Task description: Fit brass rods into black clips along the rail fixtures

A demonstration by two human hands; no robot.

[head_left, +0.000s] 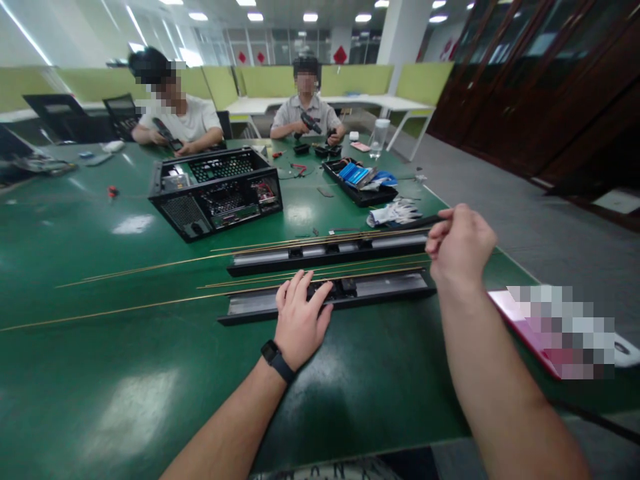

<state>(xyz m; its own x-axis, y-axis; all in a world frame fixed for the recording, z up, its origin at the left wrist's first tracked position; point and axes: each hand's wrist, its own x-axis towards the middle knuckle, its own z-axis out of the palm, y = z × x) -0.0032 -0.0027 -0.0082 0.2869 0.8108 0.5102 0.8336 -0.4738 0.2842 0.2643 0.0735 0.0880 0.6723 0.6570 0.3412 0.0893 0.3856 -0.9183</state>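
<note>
My left hand (302, 319), with a black watch at the wrist, lies with fingers spread across the nearer black channel (385, 297). Small black blocks sit inside this channel by my fingertips. My right hand (461, 245) is closed in a pinch above the right end of the farther black channel (265, 264); whatever its fingers grip is hidden. Several thin golden rods (150, 301) run lengthwise along both channels and stick out far to the left over the green table (165, 400).
Beyond the channels stand an open black computer case (220, 200) and a black tray (367, 193) with blue items. White gloves (395, 212) lie beside the tray. A pink-edged phone or tablet (510, 310) is at right. Two people sit opposite, each holding a power tool.
</note>
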